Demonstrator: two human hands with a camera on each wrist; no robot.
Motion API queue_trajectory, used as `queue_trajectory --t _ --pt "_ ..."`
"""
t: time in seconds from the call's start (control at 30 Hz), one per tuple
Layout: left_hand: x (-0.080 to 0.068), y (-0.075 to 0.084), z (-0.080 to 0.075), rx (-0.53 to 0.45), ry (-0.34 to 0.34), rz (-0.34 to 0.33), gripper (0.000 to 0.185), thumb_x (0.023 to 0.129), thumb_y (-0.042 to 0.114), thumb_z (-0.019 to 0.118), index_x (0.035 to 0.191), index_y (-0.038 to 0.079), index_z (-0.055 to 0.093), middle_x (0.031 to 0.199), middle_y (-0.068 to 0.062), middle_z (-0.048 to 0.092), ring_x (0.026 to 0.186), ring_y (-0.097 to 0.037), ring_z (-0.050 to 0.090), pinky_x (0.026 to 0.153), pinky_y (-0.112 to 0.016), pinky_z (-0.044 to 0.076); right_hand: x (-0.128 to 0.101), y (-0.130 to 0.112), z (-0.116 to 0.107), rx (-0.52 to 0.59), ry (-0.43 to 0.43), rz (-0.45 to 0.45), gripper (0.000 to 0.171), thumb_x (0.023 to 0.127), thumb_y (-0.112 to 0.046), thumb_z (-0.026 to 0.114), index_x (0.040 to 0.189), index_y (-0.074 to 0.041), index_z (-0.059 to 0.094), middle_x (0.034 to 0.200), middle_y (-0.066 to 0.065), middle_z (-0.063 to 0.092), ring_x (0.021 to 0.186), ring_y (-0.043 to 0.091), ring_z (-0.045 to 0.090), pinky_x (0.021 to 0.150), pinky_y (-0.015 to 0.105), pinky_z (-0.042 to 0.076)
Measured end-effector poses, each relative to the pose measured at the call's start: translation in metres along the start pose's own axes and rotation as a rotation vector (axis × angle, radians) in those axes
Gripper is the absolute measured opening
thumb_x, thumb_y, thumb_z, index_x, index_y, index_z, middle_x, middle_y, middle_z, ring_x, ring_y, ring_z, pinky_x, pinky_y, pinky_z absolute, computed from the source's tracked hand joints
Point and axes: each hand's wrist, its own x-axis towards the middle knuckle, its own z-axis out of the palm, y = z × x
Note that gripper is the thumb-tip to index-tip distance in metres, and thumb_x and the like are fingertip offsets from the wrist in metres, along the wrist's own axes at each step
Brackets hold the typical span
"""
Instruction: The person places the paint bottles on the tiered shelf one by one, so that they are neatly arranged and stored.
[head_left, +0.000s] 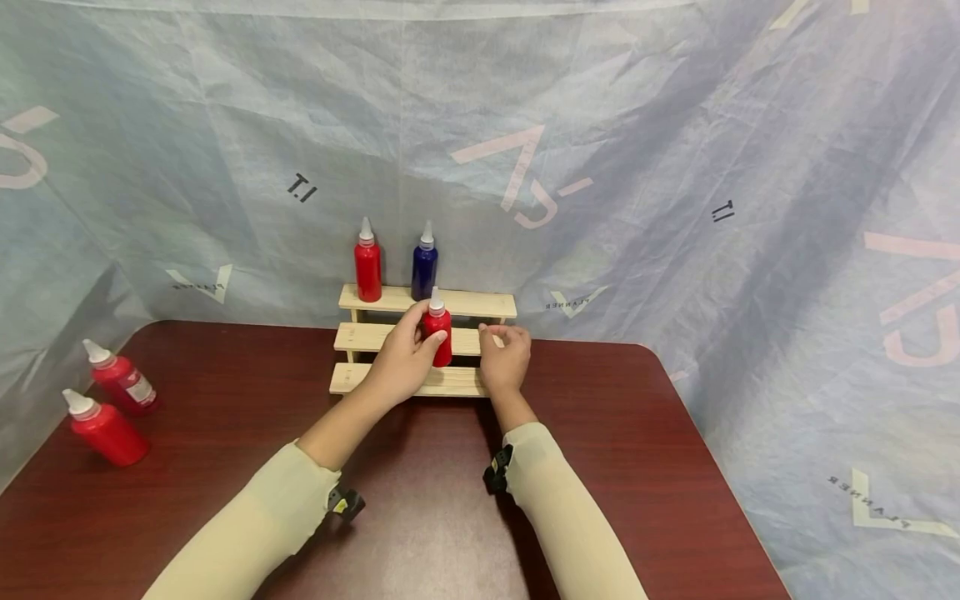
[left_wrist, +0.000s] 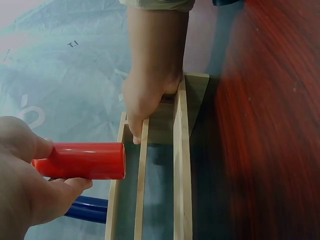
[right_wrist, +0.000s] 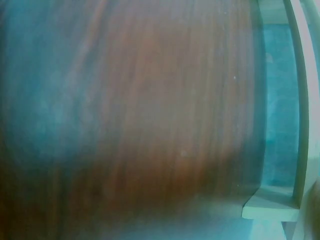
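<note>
at the middle step of the wooden rack [head_left: 450, 339] your left hand [head_left: 401, 360] has its fingers and thumb curled round a red bottle [head_left: 438, 337], gripping it by the body so the white nozzle points up. the bottle stands upright at the level of that step; from the left wrist view its base [left_wrist: 85, 160] seems to hover just off the slat rather than rest on it, though i can't tell for sure. holding it by the side keeps the base free to meet the wood flat.

your right hand [head_left: 505, 358] rests on the right end of the same rack, fingers curled over the edge of the middle slat, thumb side tucked against the wood [left_wrist: 150, 95]. it reads as a bracing hold, keeping the light rack from sliding on the dark red table [head_left: 675, 467]. the right wrist camera shows only blurred tabletop and a corner of the rack [right_wrist: 270, 205], so it adds nothing about those fingers.

on the top step a second red bottle [head_left: 367, 267] and a blue bottle [head_left: 423, 265] stand side by side, upright and apart. far to your left, two more red bottles [head_left: 112, 408] lie tilted near the table edge, well apart from the rack.
</note>
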Motion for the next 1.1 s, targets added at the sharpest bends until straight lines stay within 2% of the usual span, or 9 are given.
queue_trajectory --t 0.37,0.53,0.7,0.93,1.1 --pt "0.015 0.000 0.013 0.008 0.022 0.051 0.055 0.109 0.007 0.055 0.160 0.004 0.036 0.154 -0.023 0.053 0.147 -0.035 0.053 0.122 -0.050 0.045 0.001 0.002 0.002 -0.008 0.017 -0.009 0.021 0.093 -0.023 0.081 0.090 -0.002 0.081 0.114 0.016 0.062 0.113 0.033 0.060 0.107 0.046 0.050" --pt "0.018 -0.002 0.016 -0.003 0.024 0.055 0.054 0.109 0.006 0.054 0.160 0.004 0.036 0.155 -0.024 0.052 0.148 -0.035 0.051 0.122 -0.050 0.045 0.002 0.003 0.003 -0.007 0.016 -0.012 0.022 0.093 -0.024 0.081 0.091 -0.002 0.081 0.114 0.016 0.062 0.112 0.033 0.060 0.106 0.046 0.050" --pt "0.022 -0.005 0.016 -0.001 0.036 0.097 0.053 0.109 0.007 0.054 0.159 0.004 0.037 0.154 -0.025 0.052 0.150 -0.035 0.050 0.122 -0.050 0.044 0.003 0.003 0.003 -0.008 0.020 -0.021 0.022 0.093 -0.024 0.081 0.091 -0.002 0.081 0.113 0.016 0.062 0.112 0.033 0.060 0.106 0.047 0.051" --pt "0.028 -0.008 0.017 -0.045 0.017 0.111 0.055 0.110 0.009 0.054 0.161 0.009 0.033 0.156 -0.025 0.051 0.146 -0.038 0.054 0.104 -0.052 0.059 0.000 0.002 0.002 -0.009 0.014 -0.033 0.021 0.093 -0.023 0.081 0.092 -0.002 0.081 0.112 0.017 0.063 0.113 0.034 0.060 0.107 0.048 0.051" --pt "0.032 -0.009 0.021 -0.068 0.021 0.119 0.054 0.110 0.008 0.053 0.160 0.010 0.034 0.157 -0.026 0.050 0.146 -0.039 0.054 0.104 -0.053 0.058 0.001 0.001 0.002 -0.016 0.027 -0.039 0.021 0.093 -0.022 0.081 0.091 -0.001 0.081 0.112 0.017 0.063 0.114 0.033 0.060 0.107 0.047 0.051"
